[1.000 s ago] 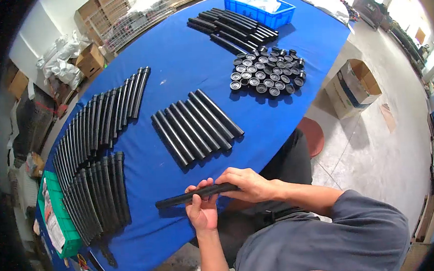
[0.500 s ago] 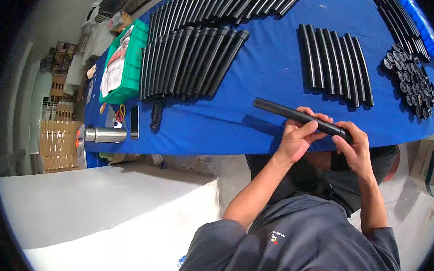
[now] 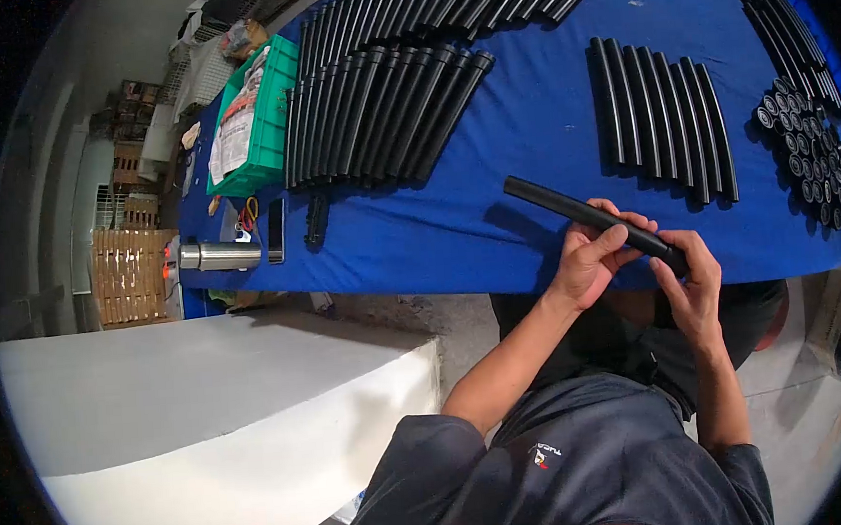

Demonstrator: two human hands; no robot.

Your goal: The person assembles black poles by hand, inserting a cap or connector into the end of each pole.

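A black tube (image 3: 556, 201) is held slantwise over the front edge of the blue-covered table (image 3: 410, 253). My left hand (image 3: 593, 257) wraps round its middle, thumb lying along the top. At the lower right end, my right hand (image 3: 693, 270) grips the tube with thumb and fingers, hiding part of that end. Beyond my hands lies a row of several plain black tubes (image 3: 664, 118). To the right is a cluster of round black caps (image 3: 807, 157).
Capped black tubes (image 3: 373, 116) lie in rows at the left and back. A green crate (image 3: 268, 127) with newspaper, a phone (image 3: 276, 231) and a steel flask (image 3: 220, 256) are at the left. More thin black tubes (image 3: 782, 33) lie far right. A white ledge (image 3: 226, 390) stands near my left side.
The whole view has shifted slightly, so the table things appear a little further right. Both hands keep their hold on the tube, with little change in grip.
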